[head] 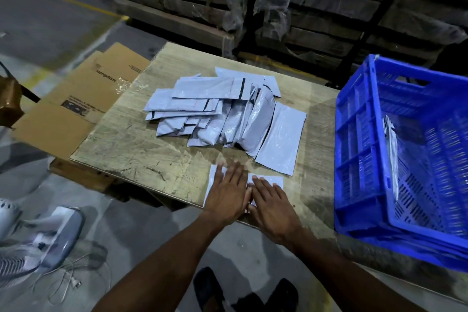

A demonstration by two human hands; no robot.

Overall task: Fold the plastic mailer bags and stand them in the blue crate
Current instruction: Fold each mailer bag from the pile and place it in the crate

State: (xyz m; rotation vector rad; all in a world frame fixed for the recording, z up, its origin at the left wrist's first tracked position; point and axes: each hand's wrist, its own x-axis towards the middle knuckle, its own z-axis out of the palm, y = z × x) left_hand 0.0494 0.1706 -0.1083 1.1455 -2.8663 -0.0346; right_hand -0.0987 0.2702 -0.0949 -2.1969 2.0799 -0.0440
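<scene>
Both hands, left hand (225, 195) and right hand (272, 206), lay flat with fingers straight, pressing a grey mailer bag (268, 180) just left of the blue crate (359, 159); the bag pile (222, 111) sat further left of the crate, one folded bag (391, 154) stood inside.

One blue crate (354, 139), two hands (mailers uncountable)

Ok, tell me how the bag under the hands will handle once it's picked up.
Probably floppy: the bag is thin film lying flat under the left hand and right hand. Likely light, like the limp ones in the pile. Its glossy surface may slide on the table, and the fold may spring open.
</scene>
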